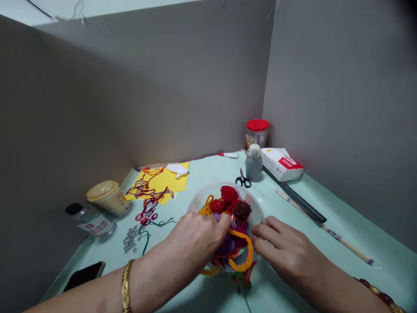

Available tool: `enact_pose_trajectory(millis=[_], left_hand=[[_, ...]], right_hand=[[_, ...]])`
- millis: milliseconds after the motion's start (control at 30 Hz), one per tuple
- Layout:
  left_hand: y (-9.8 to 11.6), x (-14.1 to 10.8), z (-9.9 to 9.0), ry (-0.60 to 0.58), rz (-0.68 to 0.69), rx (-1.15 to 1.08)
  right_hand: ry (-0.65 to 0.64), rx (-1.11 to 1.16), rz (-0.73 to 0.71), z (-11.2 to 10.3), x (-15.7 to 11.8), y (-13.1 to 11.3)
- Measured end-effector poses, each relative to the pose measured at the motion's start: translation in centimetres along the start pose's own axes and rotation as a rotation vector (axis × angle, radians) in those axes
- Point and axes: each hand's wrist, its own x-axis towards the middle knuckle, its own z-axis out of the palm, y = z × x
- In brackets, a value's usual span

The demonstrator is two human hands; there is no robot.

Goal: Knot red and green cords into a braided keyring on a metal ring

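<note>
A round translucent bowl [258, 208] full of colored yarn stands in the middle of the table. Red yarn balls [229, 194] and a dark brown ball [243, 210] lie at its back; purple yarn and a thick orange strand [248, 254] are at its front. My left hand [198, 232] reaches over the bowl into the yarn, its fingers closed together, and what they hold is hidden. My right hand [283, 245] is at the bowl's right rim with bent fingers; whether it grips the rim is unclear. Green and red pieces [249, 276] lie just in front of the bowl.
Left: yellow paper [180, 183] with thread, metal rings [130, 239], a bottle [94, 221], a cup [109, 198], a phone [84, 276]. Behind: scissors [243, 179], a gray bottle [253, 164], a red-lidded jar [257, 132]. Right: tissues [282, 164], a black bar [296, 198], a long stick [345, 243].
</note>
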Motion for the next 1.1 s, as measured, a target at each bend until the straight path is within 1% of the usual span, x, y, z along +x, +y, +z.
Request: enact_pose_trajectory(millis=[133,267,533,700,767,833,900,967,1000,1033,1100], left_hand=[[0.8,-0.1,0.5,0.043,0.006,0.000],[1.4,-0.3,0.7,0.017,0.010,-0.010],[1.7,-0.7,0.8,0.079,0.019,-0.042],[1.5,-0.4,0.5,0.031,0.007,-0.064],[1.0,-0.2,0.0,0.000,0.009,-0.088],[0.1,-0.2,-0.9,-0.039,0.012,-0.149],[-0.8,-0.3,-2.3,-0.096,0.014,-0.262],[-1.8,-0.5,-3.8,-0.118,0.032,-0.394],[-2.2,-0.5,-4.4,-0.106,0.039,-0.440],[-2.6,-0.5,-5.0,-0.070,0.036,-0.467],[-3.1,-0.3,-5.5,0.030,0.000,-0.467]], right_hand=[[0.009,-0.016,-0.009,0.3,-0.3,0.2],[0.060,-0.007,0.014,1.0,-0.8,0.1],[0.052,-0.003,0.018,1.2,-1.1,0.1],[0.034,0.016,0.016,1.3,-1.2,0.2],[0.025,0.025,0.017,1.3,-1.3,0.2],[0.014,0.033,0.007,1.2,-1.3,0.2],[0.010,0.036,0.007,1.2,-1.2,0.2],[0.016,0.040,0.017,1.1,-1.1,0.1],[0.029,0.042,0.020,1.1,-1.0,0.1],[0.038,0.045,0.022,1.0,-0.9,0.1],[0.028,0.052,0.010,0.8,-0.7,0.1]])
